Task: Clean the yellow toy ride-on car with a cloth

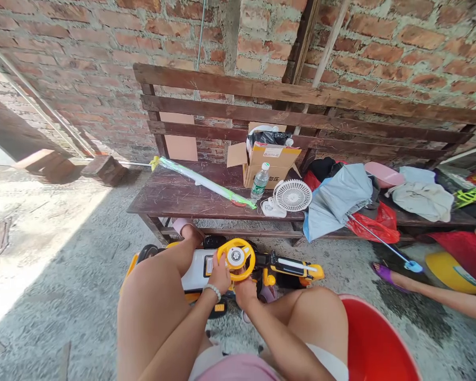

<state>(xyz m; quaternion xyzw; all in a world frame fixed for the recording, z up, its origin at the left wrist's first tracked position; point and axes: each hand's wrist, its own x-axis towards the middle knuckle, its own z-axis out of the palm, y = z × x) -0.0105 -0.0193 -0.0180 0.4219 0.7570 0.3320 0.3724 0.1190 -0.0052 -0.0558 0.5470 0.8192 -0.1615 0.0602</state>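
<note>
A yellow toy steering wheel (246,274) with a grey hub is mounted on a yellow, white and black toy vehicle (194,271) between my knees. My left hand (220,274), with a beaded bracelet at the wrist, has its fingers wrapped on the wheel's left rim. At the lower edge of the wheel is my right hand (246,291), its fingers curled and partly hidden under the rim; what they grip there cannot be made out. A black and yellow arm (295,266) of the toy extends to the right.
Behind the toy stands a wooden bench (174,196) with a cardboard box (272,161), water bottle (260,181), white fan (293,195), wrapped stick (206,182) and grey umbrella (339,198). A red tub (375,338) is beside my right leg. Another person's leg (436,296) shows at right.
</note>
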